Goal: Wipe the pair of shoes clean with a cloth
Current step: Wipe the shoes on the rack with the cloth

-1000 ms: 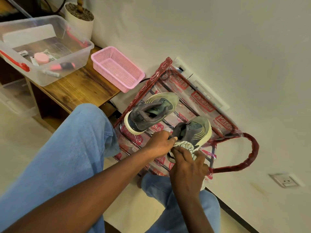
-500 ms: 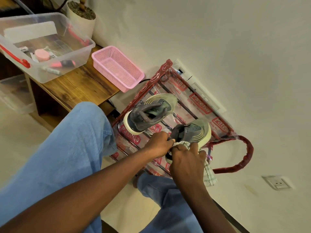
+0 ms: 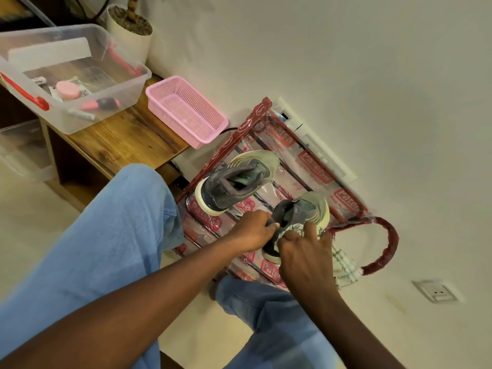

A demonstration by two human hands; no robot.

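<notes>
Pale wall and pale floor fill most of the view, with a wall socket (image 3: 434, 290) low on the right. On the left stands a low wooden table (image 3: 119, 139), and on it a clear plastic box (image 3: 127, 83), a pink basket (image 3: 186, 110) and a plant pot (image 3: 127, 41). The person sits, and legs in blue jeans (image 3: 106, 235) reach toward a clear plastic bag (image 3: 314, 161) with red print and red handles, spread out under both shoes.

The nearer shoe (image 3: 306, 209) is between the two hands. The left hand (image 3: 253, 230) pinches the dark edge of the shoe opening with curled fingers and steadies the shoe. The right hand (image 3: 303, 251) is closed around a bunched white cloth (image 3: 346, 265) and presses it on the side of this shoe, near the pale sole; a loose end hangs out beside the wrist. The other shoe (image 3: 231, 182) lies alone on the bag, closer to the table, and no hand touches it.

I judge that such a sport shoe is light, with a soft grey upper that bends under pressure and a firmer sole. So the opening rim or the heel is a good place to hold, because the fingers can hook there, and the sole edge can take strong rubbing. The cloth is limp, so it works better folded into a pad. The bag below looks slippery, and the shoe may slide on it if the holding hand lets go.
</notes>
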